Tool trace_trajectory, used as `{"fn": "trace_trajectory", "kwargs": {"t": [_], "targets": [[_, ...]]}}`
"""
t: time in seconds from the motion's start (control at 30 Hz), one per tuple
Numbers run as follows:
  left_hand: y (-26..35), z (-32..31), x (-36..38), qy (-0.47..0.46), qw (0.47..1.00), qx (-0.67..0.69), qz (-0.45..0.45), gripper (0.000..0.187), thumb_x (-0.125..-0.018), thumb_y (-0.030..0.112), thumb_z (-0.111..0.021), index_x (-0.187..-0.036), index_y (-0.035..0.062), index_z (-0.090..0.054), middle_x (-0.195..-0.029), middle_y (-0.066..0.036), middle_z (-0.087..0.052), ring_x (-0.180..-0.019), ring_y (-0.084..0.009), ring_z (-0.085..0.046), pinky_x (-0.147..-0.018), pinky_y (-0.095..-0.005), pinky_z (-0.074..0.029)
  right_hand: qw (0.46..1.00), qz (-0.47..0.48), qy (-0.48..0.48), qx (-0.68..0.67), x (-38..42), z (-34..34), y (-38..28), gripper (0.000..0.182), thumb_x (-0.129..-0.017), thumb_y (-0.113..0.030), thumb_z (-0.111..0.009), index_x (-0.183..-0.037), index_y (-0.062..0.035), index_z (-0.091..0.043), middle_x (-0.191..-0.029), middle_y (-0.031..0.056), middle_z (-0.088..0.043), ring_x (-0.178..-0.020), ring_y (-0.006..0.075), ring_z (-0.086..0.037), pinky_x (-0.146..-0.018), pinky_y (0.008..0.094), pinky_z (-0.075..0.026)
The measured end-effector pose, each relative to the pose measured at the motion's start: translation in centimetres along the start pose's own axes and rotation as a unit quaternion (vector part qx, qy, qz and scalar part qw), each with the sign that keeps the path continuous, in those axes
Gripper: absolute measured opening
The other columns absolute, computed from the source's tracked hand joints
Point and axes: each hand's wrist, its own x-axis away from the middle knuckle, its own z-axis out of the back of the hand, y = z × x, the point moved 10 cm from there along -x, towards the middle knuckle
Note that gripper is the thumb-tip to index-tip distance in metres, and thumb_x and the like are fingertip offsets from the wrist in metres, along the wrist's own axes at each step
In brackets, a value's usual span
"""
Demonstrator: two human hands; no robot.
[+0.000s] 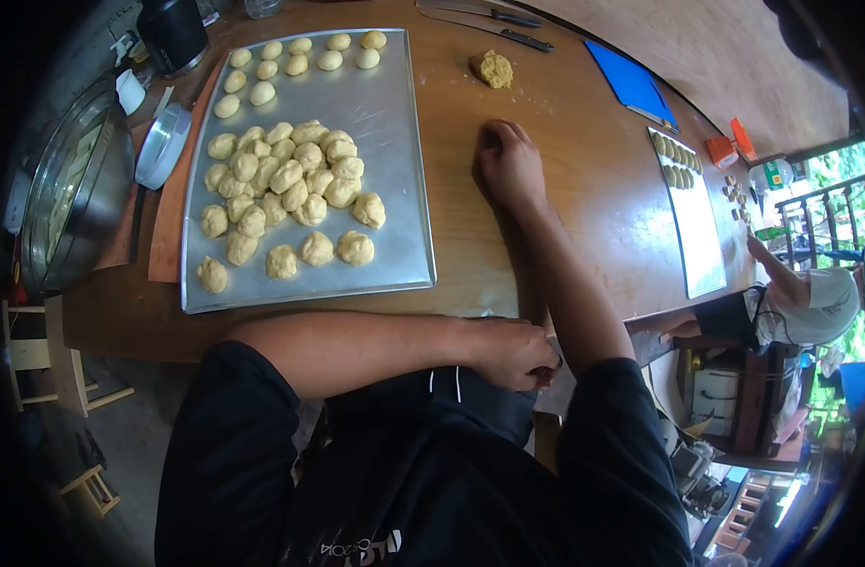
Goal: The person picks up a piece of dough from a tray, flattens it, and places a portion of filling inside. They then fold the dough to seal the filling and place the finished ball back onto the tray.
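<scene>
My right hand [511,165] rests on the wooden table [584,170] with its fingers curled under. Whatever lies beneath them, if anything, is hidden. My left forearm runs along the near table edge, and my left hand [516,352] hangs bent there, fingers curled inward. I cannot see into its palm. To the left of my right hand is a metal tray [388,123]. Rough dough lumps [286,177] are heaped on its middle, with several more spread nearer me. Smooth round dough balls [330,60] sit in rows at its far end. Beyond my right hand lies a crumbly yellow mound [495,70].
Two knives [527,40] lie at the far edge beside a blue board [631,83]. A second tray [699,241] with shaped pieces stands at right, near another person [820,302]. A large metal bowl [121,180], a white container [163,146] and a black canister [173,33] are at left.
</scene>
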Motion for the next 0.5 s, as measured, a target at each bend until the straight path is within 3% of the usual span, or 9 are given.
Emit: {"fn": "trace_trajectory", "kwargs": {"t": [0.17,0.23,0.3,0.5], "targets": [[-0.4,-0.2,-0.1,0.002,1.0,0.018,-0.014,0.019,-0.1,0.021,-0.069,-0.104,0.0046,-0.076,-0.092,-0.019,-0.078,-0.09,-0.0402,-0.075,-0.084,-0.0501,-0.058,0.995,0.087,-0.011,-0.039,4.4,2.1,-4.2,0.032,-0.092,-0.004,-0.061,-0.122,-0.0028,-0.071,-0.128,0.0201,-0.071,-0.114,0.0423,-0.07,-0.102,0.0494,-0.058],[-0.5,0.0,-0.1,0.005,1.0,0.028,-0.01,0.019,-0.1,0.021,-0.068,-0.104,0.0045,-0.076,-0.092,-0.019,-0.078,-0.09,-0.0404,-0.075,-0.084,-0.0504,-0.058,0.995,0.093,-0.006,-0.024,3.8,2.6,-2.3,0.032,-0.091,-0.004,-0.062,-0.122,-0.0028,-0.071,-0.128,0.0204,-0.071,-0.114,0.0425,-0.07,-0.1,0.0486,-0.058],[-0.3,-0.3,-0.1,0.0,1.0,0.019,-0.007,0.019,-0.1,0.021,-0.068,-0.104,0.0045,-0.076,-0.091,-0.019,-0.077,-0.09,-0.0405,-0.075,-0.084,-0.0505,-0.058,1.0,0.014,-0.003,-0.014,1.4,1.9,1.0,0.033,-0.091,-0.005,-0.063,-0.123,-0.0033,-0.071,-0.128,0.0205,-0.071,-0.113,0.0428,-0.07,-0.099,0.0485,-0.058],[-0.2,-0.1,0.0,-0.008,1.0,0.021,-0.006,0.018,-0.099,0.02,-0.069,-0.104,0.0041,-0.076,-0.092,-0.019,-0.077,-0.09,-0.04,-0.075,-0.083,-0.0504,-0.058,0.996,0.054,-0.042,-0.062,2.7,1.2,-3.3,0.032,-0.092,-0.005,-0.062,-0.123,-0.0035,-0.07,-0.13,0.0202,-0.07,-0.116,0.043,-0.069,-0.1,0.049,-0.058]]}}
